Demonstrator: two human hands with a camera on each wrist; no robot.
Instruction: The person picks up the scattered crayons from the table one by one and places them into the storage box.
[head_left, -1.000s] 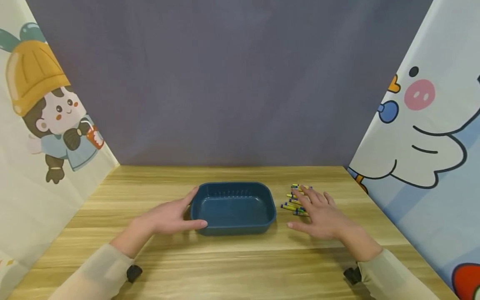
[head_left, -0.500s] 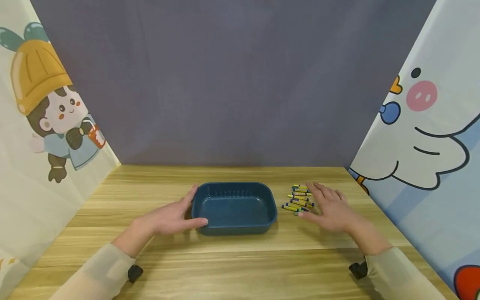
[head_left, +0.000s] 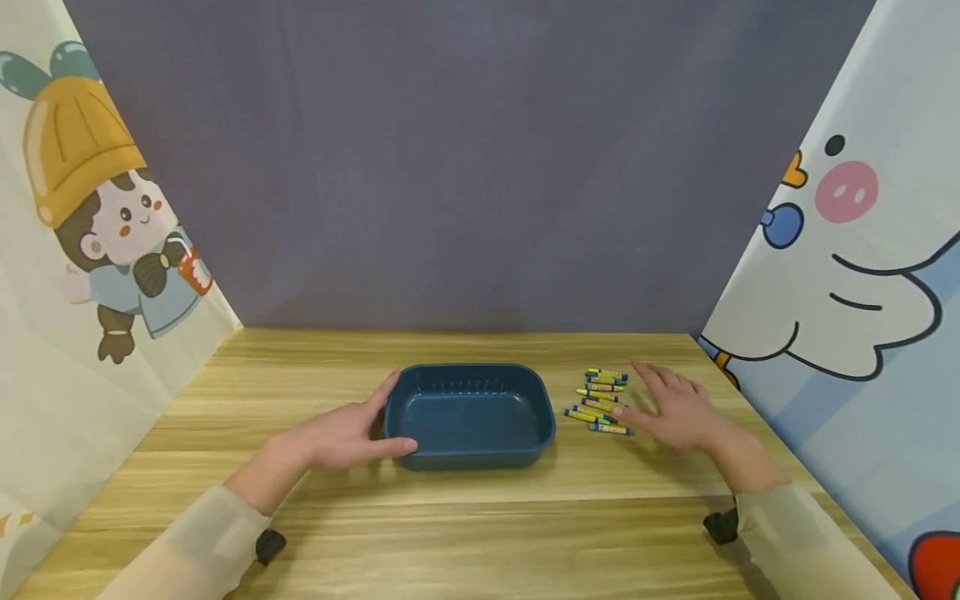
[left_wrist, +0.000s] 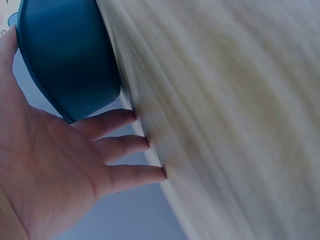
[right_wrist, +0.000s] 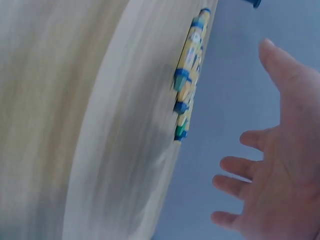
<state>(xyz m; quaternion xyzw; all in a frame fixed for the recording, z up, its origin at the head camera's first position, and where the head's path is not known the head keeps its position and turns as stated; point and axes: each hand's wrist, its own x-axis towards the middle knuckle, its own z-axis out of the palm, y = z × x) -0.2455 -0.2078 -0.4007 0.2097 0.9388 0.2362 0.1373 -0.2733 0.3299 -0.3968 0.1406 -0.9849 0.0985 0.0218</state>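
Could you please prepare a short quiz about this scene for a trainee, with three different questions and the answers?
1. Multiple choice: relative to the blue tray, where do the crayons lie in the head view?
A) inside it
B) on the table, to its right
C) on the table, to its left

2. True or false: the left hand touches the blue tray.

3. Fill the gap: the right hand is holding ____.

Key: 1. B; 2. true; 3. nothing
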